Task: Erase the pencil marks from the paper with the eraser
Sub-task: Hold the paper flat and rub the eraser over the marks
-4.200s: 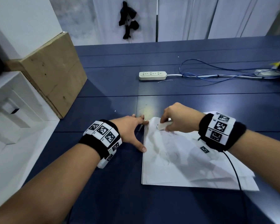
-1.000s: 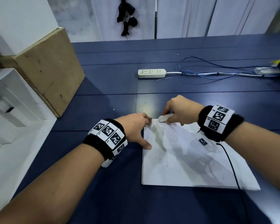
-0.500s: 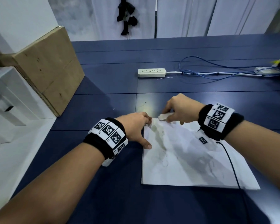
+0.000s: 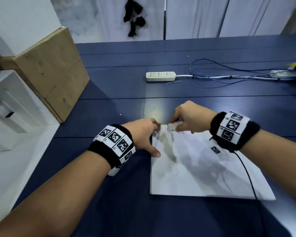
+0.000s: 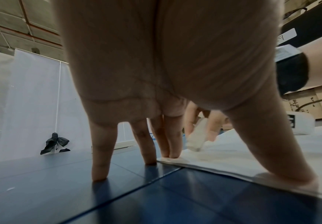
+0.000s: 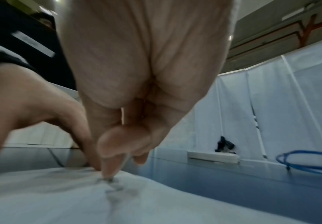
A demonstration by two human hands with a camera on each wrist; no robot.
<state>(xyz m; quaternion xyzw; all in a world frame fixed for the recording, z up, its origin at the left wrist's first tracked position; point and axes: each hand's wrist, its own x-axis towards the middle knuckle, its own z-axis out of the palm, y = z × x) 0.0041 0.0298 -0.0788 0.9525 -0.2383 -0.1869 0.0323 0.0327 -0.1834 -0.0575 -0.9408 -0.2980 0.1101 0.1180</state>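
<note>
white eraser (image 4: 172,126) tilted, tip on flat, smudged white paper's (image 4: 195,171) far-left corner.

— What is the surface?

— A dark blue table (image 4: 109,86), made of panels with thin seams, filling most of the head view.

— What lies on it?

— A white sheet of paper (image 4: 195,177) at lower centre-right, flat, its left edge running straight down the frame. A white power strip (image 4: 160,76) sits at upper centre, its white cable (image 4: 229,77) leading right, with loops of blue wire (image 4: 212,65) beside it. A short thin white wire scrap (image 4: 174,82) lies just below the strip.

— Anything at the edges?

— A brown cardboard box (image 4: 53,71) stands at the upper left, on the table's left side. At the far right edge some small things blur together.
</note>
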